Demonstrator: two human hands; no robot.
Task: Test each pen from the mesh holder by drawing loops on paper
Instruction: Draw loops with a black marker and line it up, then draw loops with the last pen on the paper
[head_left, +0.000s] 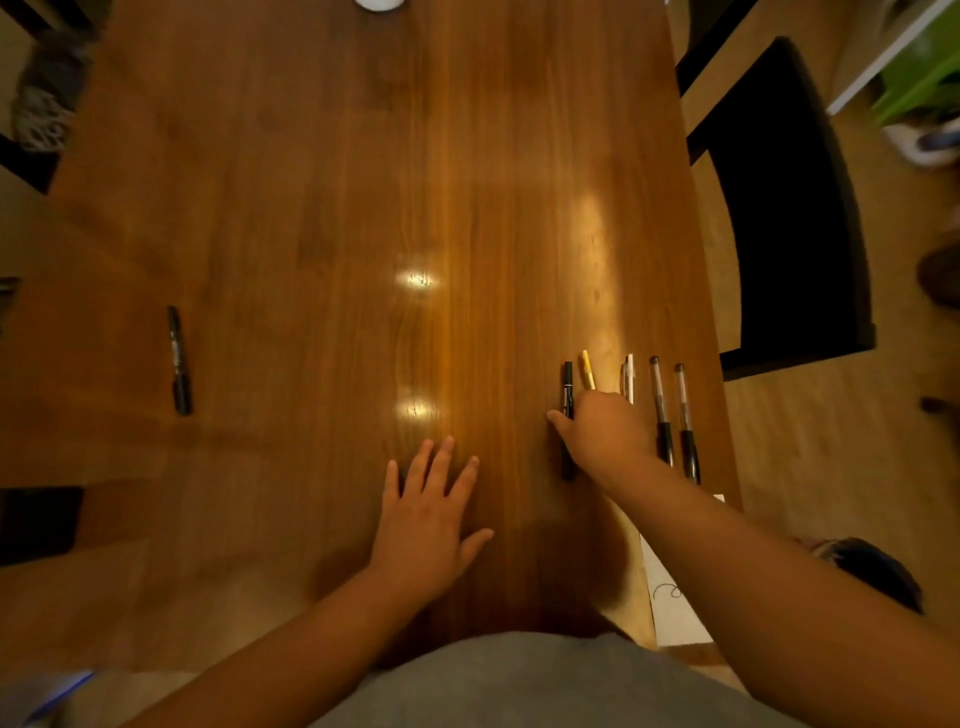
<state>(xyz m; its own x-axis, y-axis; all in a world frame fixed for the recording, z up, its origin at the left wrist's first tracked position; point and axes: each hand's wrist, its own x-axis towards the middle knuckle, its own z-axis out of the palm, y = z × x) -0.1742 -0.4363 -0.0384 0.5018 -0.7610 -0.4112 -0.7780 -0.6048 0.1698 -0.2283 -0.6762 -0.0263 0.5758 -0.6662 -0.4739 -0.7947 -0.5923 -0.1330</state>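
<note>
right hand (605, 434) holds black marker (568, 382) near table (693, 291) edge; left hand (428, 525) flat.

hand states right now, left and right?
Left hand: open, flat on the wooden table, holding nothing.
Right hand: over the black marker, thumb beside it; grip cannot be told.

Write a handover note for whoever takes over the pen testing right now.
Left hand: open, flat on the table.
Right hand: over the black marker in the right-side row, thumb beside it; grip unclear.
Same row: yellow pen, white pen, two clear pens.
Second marker lies far left.
Paper at near right edge bears a loop: testing begun.
Mesh holder not in view; pens left unknown.
</note>
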